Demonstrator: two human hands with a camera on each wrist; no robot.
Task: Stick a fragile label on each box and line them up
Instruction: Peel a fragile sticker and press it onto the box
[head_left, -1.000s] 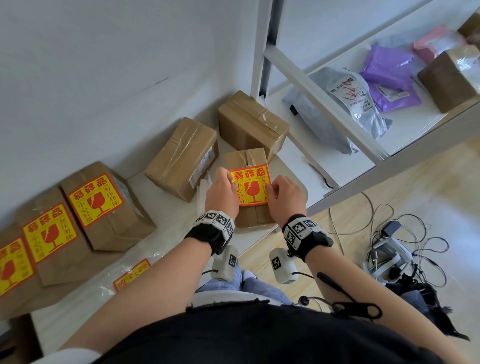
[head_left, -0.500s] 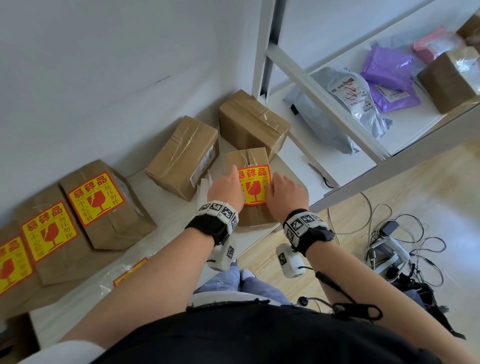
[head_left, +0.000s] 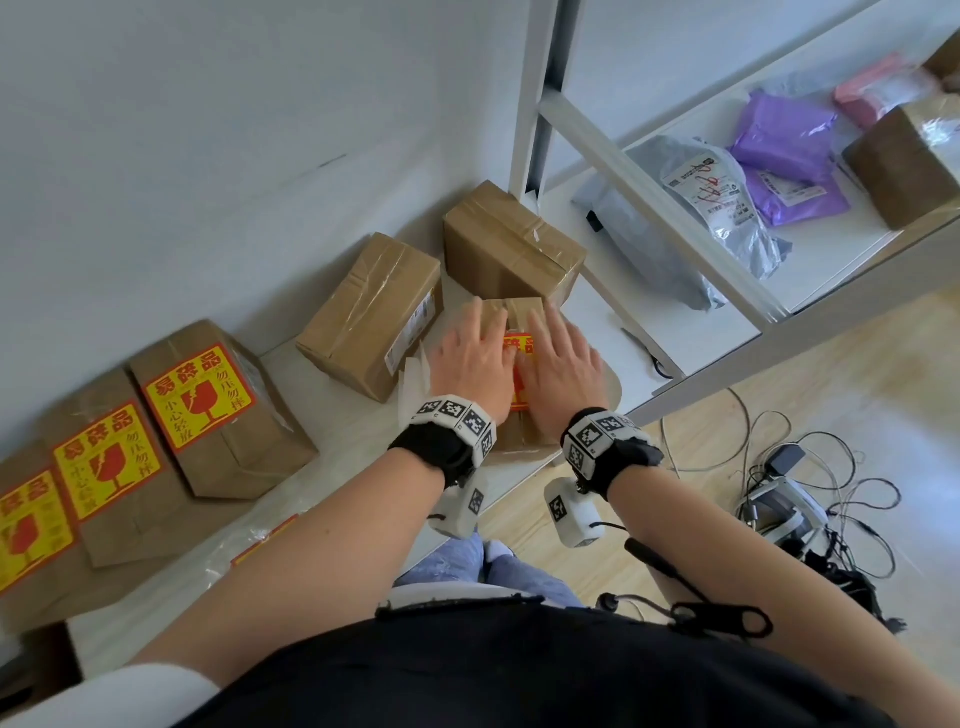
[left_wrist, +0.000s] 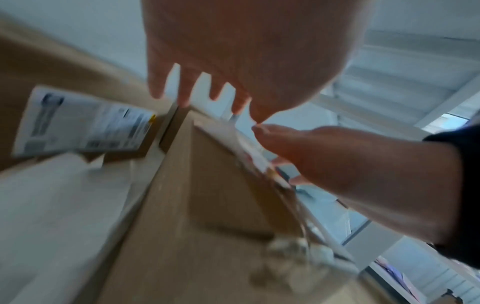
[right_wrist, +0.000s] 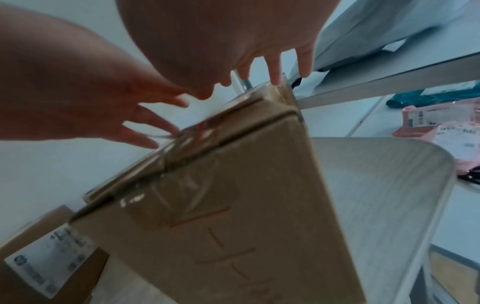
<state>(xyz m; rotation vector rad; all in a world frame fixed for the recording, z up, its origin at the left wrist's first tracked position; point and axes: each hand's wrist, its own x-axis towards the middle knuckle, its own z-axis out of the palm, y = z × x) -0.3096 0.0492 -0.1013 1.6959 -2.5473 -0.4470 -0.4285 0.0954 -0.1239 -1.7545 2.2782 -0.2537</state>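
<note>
A small brown box stands on the white table near its right end. A red and yellow fragile label lies on the box top. My left hand and right hand lie flat on that label side by side, fingers straight and spread, hiding most of it. In the left wrist view, my left hand hovers over the box. The right hand presses the box top in the right wrist view. Three labelled boxes line the wall at left.
Two unlabelled boxes sit behind the hands by the wall. A sheet of spare labels lies near the table's front edge. A white shelf with mail bags stands at right; cables cover the floor.
Both hands let go of the label's edges and slid forward over it. They now lie flat on the box top, where earlier they held the label at its sides.
</note>
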